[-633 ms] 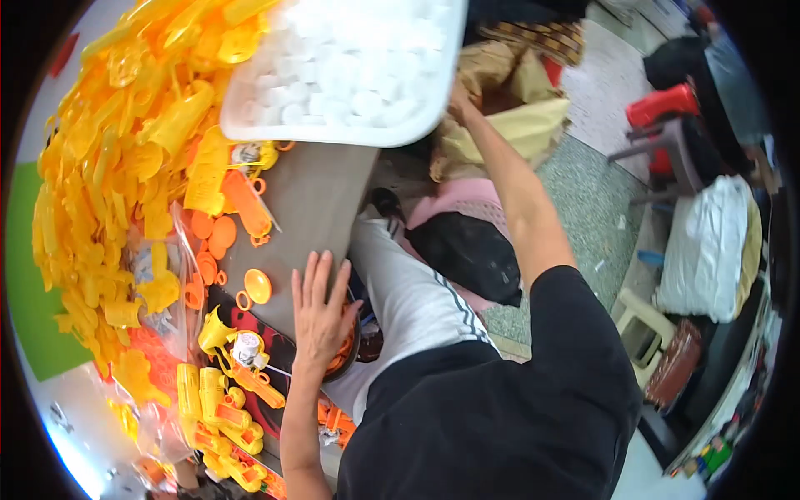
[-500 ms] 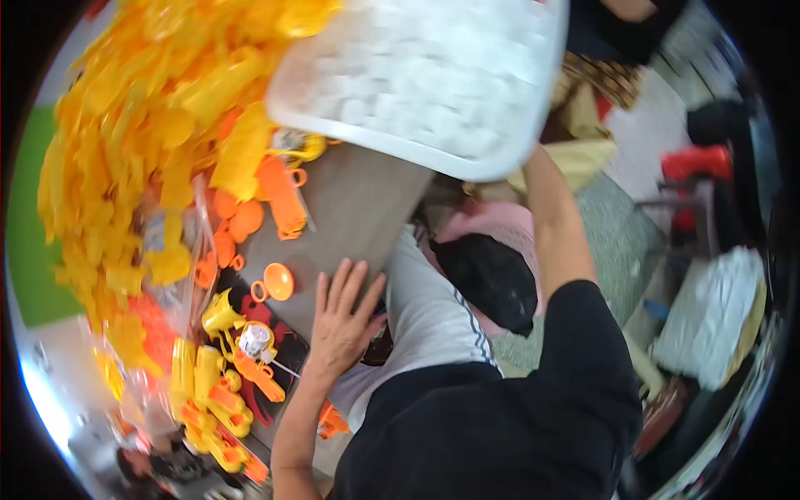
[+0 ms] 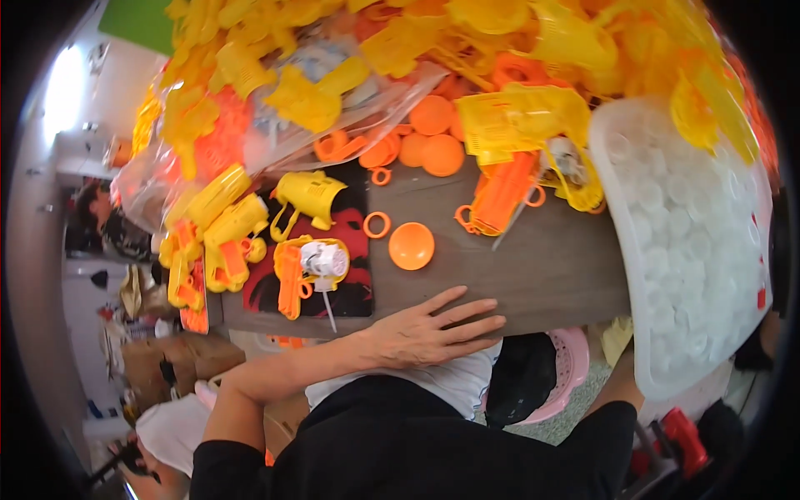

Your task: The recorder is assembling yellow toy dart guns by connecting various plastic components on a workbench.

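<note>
Resting the left hand, flat and free of any grasp, on the counter.
Spreading fingers below an orange cup and orange ring; reaching the right forearm behind a white tray of small pale rounds, overhanging the near edge at right (with the right hand hidden there, cannot tell its grip).

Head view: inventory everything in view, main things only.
Table: one, grey, centre.
Plastic parts: many, mostly yellow, far side.
Discs: several, orange, far centre.
Round piece: one, orange, centre.
Rings: at least two, orange, centre.
Mat: one, black and red, left.
Toys: several, yellow and orange, left.
Tray: one, white, right.
Small pieces: many, white, inside tray.
Basket: one, pink, below table.
Left hand: one, bare, table's near edge.
Right hand: hidden by tray.
</note>
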